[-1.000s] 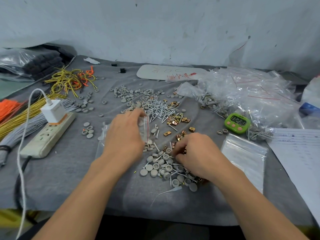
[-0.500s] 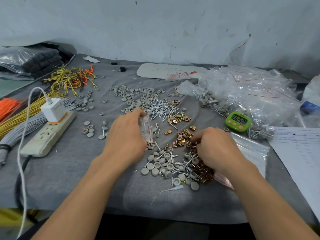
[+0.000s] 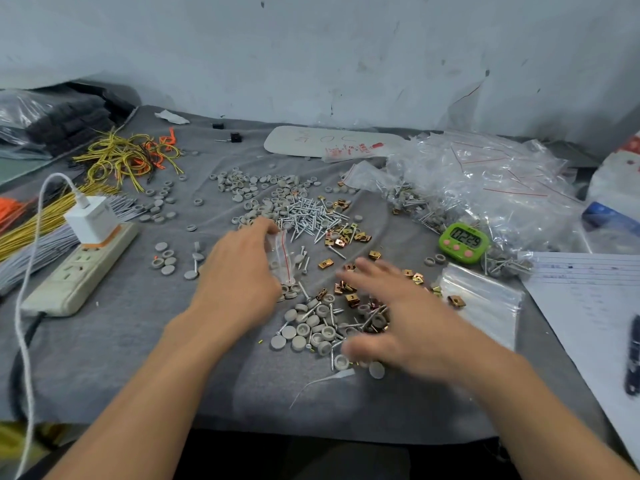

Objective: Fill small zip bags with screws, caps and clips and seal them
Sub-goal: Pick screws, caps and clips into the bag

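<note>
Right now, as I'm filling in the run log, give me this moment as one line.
step: filling | left hand: holds small zip bag | right hand: open, blurred, over clips and caps

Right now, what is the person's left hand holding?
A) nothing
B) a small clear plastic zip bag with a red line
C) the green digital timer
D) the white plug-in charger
B: the left hand grips the small clear plastic zip bag with a red line, fingers curled round it.
</note>
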Demonstrator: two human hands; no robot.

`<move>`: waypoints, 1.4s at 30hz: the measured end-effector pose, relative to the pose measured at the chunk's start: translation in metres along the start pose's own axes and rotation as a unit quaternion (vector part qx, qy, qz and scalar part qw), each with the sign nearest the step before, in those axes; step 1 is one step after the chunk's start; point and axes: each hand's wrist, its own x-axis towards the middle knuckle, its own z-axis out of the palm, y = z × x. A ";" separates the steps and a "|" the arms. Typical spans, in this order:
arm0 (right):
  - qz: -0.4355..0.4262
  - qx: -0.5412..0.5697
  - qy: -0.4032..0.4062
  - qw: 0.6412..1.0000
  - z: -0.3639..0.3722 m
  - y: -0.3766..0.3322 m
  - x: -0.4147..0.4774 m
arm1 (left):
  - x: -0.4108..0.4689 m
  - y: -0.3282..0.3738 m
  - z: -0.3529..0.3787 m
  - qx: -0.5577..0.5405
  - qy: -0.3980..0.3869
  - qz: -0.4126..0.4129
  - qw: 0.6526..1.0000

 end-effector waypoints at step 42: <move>0.170 0.005 0.155 0.973 -0.022 0.032 0.000 | -0.001 0.010 0.008 0.002 -0.024 0.011 1.000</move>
